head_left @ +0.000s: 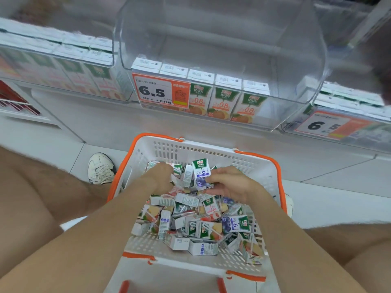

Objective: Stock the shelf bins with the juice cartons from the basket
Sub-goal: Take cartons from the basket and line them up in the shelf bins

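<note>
A white, orange-rimmed basket brims with juice cartons. The right hand pinches a blueberry carton upright, while the left hand is buried in the pile at the basket's far edge, its grip unclear. Beyond, a clear shelf bin holds orange cartons.

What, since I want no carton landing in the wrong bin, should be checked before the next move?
1. Right hand pinches the purple carton: ok.
2. Left hand holds a carton: cannot tell, its fingers are buried in the pile in the basket.
3. Centre bin has room behind its front row: ok.
4. Its front-row cartons match the purple carton: not ok, they show orange fruit.
5. Right bin flavour matches: cannot tell, blurred.
</note>
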The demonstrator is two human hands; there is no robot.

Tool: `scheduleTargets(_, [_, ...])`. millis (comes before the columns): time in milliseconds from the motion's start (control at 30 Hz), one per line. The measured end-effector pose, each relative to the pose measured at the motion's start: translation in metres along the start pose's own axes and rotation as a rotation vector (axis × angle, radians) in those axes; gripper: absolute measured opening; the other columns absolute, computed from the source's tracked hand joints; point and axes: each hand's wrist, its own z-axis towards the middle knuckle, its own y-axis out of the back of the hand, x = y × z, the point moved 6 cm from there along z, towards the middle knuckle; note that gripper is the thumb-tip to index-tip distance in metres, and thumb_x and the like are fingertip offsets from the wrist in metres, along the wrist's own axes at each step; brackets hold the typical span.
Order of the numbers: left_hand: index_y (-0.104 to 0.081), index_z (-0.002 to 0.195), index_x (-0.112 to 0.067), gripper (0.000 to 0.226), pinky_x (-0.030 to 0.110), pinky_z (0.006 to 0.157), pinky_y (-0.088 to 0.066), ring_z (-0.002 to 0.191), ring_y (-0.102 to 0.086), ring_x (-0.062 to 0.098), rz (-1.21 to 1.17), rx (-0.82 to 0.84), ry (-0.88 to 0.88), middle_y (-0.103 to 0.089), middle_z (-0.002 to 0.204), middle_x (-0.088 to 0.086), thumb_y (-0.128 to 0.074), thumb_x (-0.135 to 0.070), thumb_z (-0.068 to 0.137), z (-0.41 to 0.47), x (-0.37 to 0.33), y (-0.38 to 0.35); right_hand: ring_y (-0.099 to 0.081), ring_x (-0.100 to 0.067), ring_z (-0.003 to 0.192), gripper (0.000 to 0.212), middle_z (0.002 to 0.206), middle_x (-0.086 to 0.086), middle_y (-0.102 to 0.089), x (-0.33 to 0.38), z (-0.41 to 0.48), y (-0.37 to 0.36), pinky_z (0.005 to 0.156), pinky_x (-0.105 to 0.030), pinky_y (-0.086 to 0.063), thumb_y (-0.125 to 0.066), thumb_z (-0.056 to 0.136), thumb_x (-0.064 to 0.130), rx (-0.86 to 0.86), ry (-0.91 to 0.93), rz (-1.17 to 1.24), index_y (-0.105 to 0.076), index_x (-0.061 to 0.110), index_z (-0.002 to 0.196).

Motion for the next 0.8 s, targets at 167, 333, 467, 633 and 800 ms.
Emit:
scheduleTargets(167, [-0.071,0.109,-0.023,0.021,0.032,0.09,-0.05,0.108,-0.063,0.016,-0.315,-0.141,-0.212,-0.069,0.112,-0.007,-0.08,-0.022,0.089,-0.029,-0.038,0.055,-0.077,-0.035,0.101,0.055,0.103,-0.02,-0.079,0.025,-0.033,-0.006,0.095,-0.047,-0.062,-0.072,0.086,-0.014,-0.054,0.161,-0.114,-0.053,0.015,0.13])
scheduleTargets(333, [-0.068,0.122,-0.019,0.027,0.01,0.067,-0.049,0.085,-0.064,0.001,-0.595,-0.226,-0.292,-0.066,0.111,-0.012,-0.076,-0.016,0.097,-0.074,-0.074,0.11,-0.072,-0.025,0.082,0.038,0.098,-0.019,-0.078,0.053,-0.074,-0.014,0.083,-0.04,-0.062,-0.065,0.087,-0.009,-0.136,0.285,-0.182,-0.061,0.014,0.118])
scheduleTargets(467, [-0.071,0.12,-0.033,0.024,0.028,0.08,-0.058,0.091,-0.069,0.012,-0.707,-0.275,-0.337,-0.072,0.112,-0.009,-0.075,-0.025,0.098,-0.104,-0.089,0.14,-0.07,-0.02,0.086,0.03,0.095,-0.005,-0.075,0.086,-0.117,-0.023,0.093,-0.044,-0.059,-0.071,0.094,0.01,-0.144,0.396,-0.238,-0.056,0.036,0.099])
scheduleTargets(633, [-0.075,0.117,-0.038,0.029,0.041,0.102,-0.057,0.112,-0.069,0.013,-0.89,-0.422,-0.372,-0.075,0.12,-0.013,-0.083,-0.032,0.09,-0.134,-0.107,0.182,-0.077,-0.018,0.097,0.03,0.105,0.004,-0.081,0.126,-0.162,-0.023,0.091,-0.043,-0.061,-0.076,0.092,0.033,-0.196,0.578,-0.3,-0.071,0.029,0.121])
scheduleTargets(800, [-0.075,0.119,-0.035,0.028,0.028,0.091,-0.056,0.104,-0.073,0.01,-0.955,-0.43,-0.419,-0.078,0.111,-0.007,-0.081,-0.034,0.091,-0.158,-0.132,0.205,-0.073,-0.02,0.08,0.042,0.095,-0.012,-0.079,0.154,-0.201,-0.015,0.072,-0.039,-0.056,-0.077,0.091,0.052,-0.282,0.71,-0.267,-0.074,0.014,0.109])
